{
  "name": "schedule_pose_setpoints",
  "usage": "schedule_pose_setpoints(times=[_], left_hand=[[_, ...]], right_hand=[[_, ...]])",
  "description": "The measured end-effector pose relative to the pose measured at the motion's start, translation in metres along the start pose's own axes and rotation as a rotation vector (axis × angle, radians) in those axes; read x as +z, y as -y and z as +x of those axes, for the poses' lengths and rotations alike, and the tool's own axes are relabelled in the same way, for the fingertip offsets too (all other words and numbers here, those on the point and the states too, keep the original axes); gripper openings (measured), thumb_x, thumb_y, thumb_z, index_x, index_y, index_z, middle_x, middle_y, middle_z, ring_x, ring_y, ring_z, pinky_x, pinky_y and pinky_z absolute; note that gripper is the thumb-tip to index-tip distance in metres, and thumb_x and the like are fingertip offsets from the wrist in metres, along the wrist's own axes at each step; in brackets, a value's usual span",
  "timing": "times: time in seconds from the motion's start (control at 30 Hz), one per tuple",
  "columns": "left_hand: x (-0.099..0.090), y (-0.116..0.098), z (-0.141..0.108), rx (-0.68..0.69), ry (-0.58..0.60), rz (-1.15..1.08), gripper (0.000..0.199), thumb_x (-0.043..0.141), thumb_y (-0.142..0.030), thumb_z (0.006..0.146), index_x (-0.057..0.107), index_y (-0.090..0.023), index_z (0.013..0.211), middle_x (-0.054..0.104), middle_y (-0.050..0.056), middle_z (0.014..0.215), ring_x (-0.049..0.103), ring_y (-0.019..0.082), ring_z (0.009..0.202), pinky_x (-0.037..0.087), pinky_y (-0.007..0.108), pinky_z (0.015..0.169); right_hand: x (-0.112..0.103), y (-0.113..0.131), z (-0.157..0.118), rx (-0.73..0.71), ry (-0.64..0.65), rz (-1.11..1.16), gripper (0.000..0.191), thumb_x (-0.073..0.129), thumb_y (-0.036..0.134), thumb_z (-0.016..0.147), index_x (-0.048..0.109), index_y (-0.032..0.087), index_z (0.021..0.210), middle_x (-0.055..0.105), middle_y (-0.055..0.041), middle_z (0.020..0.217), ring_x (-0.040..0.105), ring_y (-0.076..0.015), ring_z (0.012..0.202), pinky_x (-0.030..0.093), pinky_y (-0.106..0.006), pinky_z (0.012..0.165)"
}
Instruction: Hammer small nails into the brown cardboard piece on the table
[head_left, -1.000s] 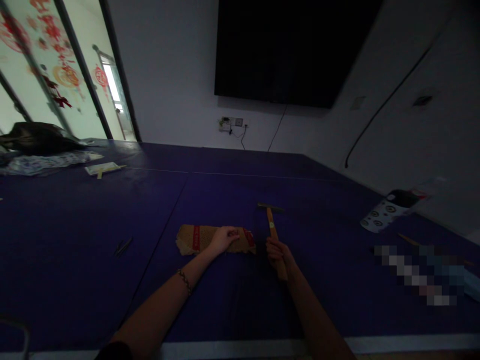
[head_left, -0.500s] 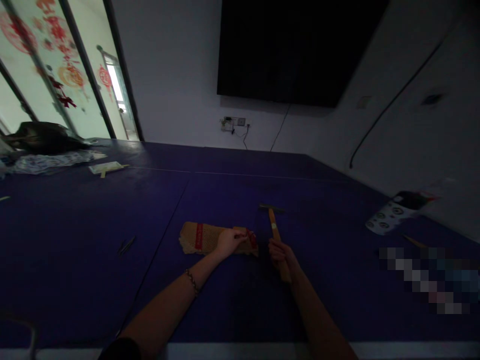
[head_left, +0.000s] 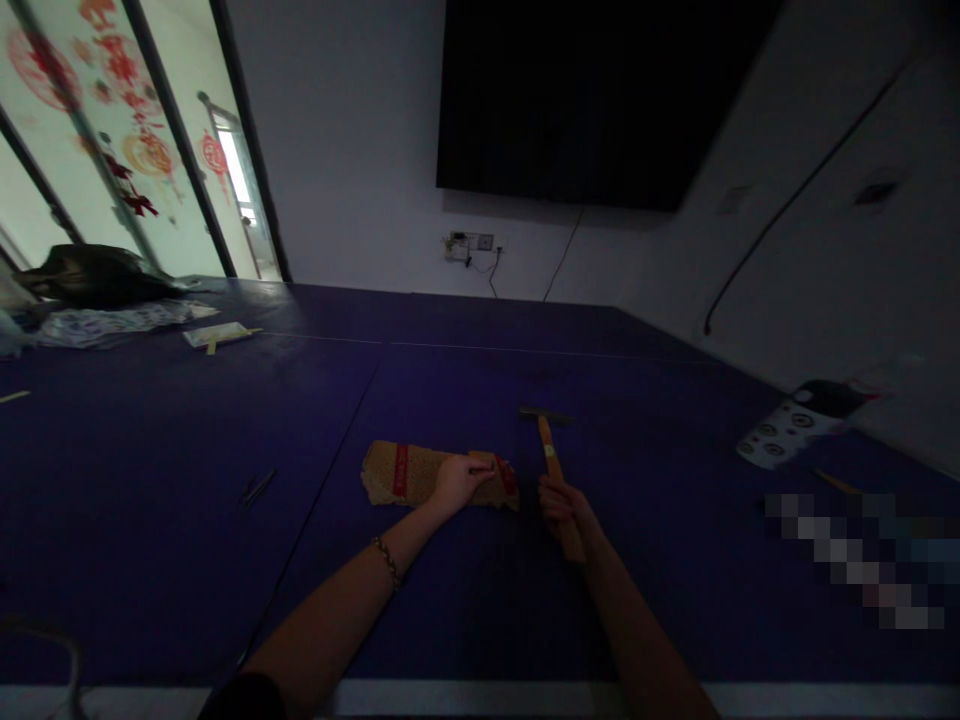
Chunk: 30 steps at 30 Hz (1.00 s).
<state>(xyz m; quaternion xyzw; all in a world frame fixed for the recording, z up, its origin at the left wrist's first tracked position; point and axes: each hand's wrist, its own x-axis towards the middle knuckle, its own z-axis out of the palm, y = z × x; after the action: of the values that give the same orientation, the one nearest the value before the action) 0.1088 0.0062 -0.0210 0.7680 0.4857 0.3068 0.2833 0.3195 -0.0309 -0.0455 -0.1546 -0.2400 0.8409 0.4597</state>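
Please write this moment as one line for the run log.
left hand: on flat, tan, ragged-edged piece with red bands | right hand: grips wooden-handled, dark-headed hammer | surface: flat purple tabletop

Lighting: dim overall; brightest area at upper left, where pale daylight shows through the glass panels (head_left: 112,130) and a small window beyond them (head_left: 236,175). Bench (head_left: 420,390): deep purple, faint sheen along its far left edge, darkening toward the near edge. Shadows: soft, dark patch on the bench between the forearms; a band on the wall (head_left: 337,150) beneath the black screen (head_left: 585,100), itself nearly lightless. Right-hand wall: murky. Definition: soft, fine detail lost; fingers (head_left: 480,468) dim; patterned container (head_left: 795,425) smeared. Distortion: wide-angle, uprights leaning at upper left. Lower right: coarse pixel blocks covering one patch.
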Motion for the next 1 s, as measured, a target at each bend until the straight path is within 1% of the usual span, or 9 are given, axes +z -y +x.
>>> schedule_pose_setpoints(times=[0.23,0.43,0.67,0.77,0.9,1.0], left_hand=[[-0.003,-0.003,-0.003,0.076,-0.006,0.073,0.023,0.049,-0.032,0.078,0.068,-0.02,0.084,0.068,0.003,0.081,0.06,0.017,0.076,0.042,0.026,0.069],[-0.004,-0.003,-0.001,0.158,0.03,0.09,0.022,0.048,-0.03,0.078,0.068,-0.021,0.081,0.067,0.002,0.082,0.058,0.016,0.08,0.042,0.024,0.072],[-0.002,0.001,0.001,0.164,0.038,0.084,0.023,0.048,-0.032,0.078,0.068,-0.022,0.082,0.067,0.002,0.083,0.058,0.016,0.081,0.042,0.024,0.073],[-0.002,0.0,0.0,0.17,0.026,0.088,0.023,0.048,-0.033,0.078,0.068,-0.021,0.082,0.067,0.002,0.084,0.058,0.016,0.08,0.042,0.025,0.072],[-0.002,-0.001,-0.002,0.188,0.014,0.111,0.024,0.047,-0.031,0.079,0.068,-0.02,0.081,0.067,0.003,0.082,0.058,0.016,0.078,0.042,0.025,0.071],[0.0,-0.001,-0.001,0.207,0.025,0.136,0.022,0.047,-0.028,0.079,0.068,-0.021,0.083,0.067,0.003,0.084,0.058,0.017,0.079,0.042,0.025,0.071]], right_hand=[[-0.001,0.0,0.001,0.007,0.003,-0.032,0.036,0.05,0.015,0.077,0.023,0.019,0.054,0.022,0.0119,0.041,0.014,-0.0011,0.03,0.021,-0.007,0.028],[0.0,0.0,0.002,0.007,0.004,-0.062,0.037,0.051,0.015,0.077,0.022,0.019,0.053,0.021,0.0119,0.041,0.012,-0.0011,0.03,0.02,-0.007,0.027],[0.003,-0.001,0.001,-0.009,-0.016,-0.12,0.037,0.053,0.017,0.075,0.023,0.019,0.053,0.019,0.0122,0.041,0.009,-0.0012,0.031,0.02,-0.007,0.027],[0.004,0.0,0.006,-0.005,-0.033,-0.158,0.039,0.057,0.018,0.071,0.023,0.019,0.051,0.017,0.0128,0.04,0.007,-0.0005,0.031,0.017,-0.007,0.026],[0.016,0.005,0.008,0.019,-0.063,-0.23,0.042,0.064,0.023,0.064,0.025,0.019,0.048,0.016,0.0139,0.035,0.007,0.0004,0.029,0.012,-0.009,0.023],[0.036,-0.004,-0.007,0.022,-0.102,-0.285,0.038,0.065,0.033,0.063,0.032,0.019,0.051,0.022,0.0136,0.034,0.012,-0.0002,0.027,0.016,-0.011,0.022]])
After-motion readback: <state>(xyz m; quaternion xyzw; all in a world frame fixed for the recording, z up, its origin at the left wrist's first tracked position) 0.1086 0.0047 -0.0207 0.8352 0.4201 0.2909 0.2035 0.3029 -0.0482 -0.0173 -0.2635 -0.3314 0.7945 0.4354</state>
